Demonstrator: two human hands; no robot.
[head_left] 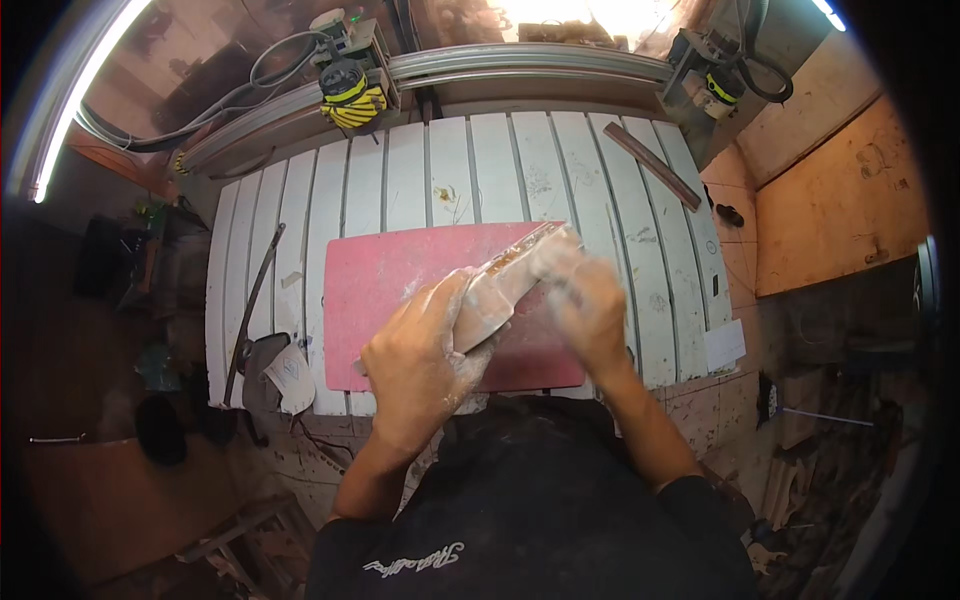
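Observation:
My left hand (425,335) is wrapped round a dusty brown piece, apparently wood (488,312), held tilted with its far end up to the right. White dust coats much of the piece and the fingers. At its upper right end is my right hand (590,300), smeared by motion, so its fingers and anything in them are unclear. Beneath both hands a flat pink board (368,285) lies on the white slatted table (400,180). Part of the board is hidden by my hands and the piece.
A metal rail (530,62) with a black-and-yellow machine head (350,98) spans the table's far side. One dark strip (652,167) lies far right, a long dark bar (256,310) at left. Near the left edge hangs a grey item with a tag (290,378). A paper (725,345) lies right.

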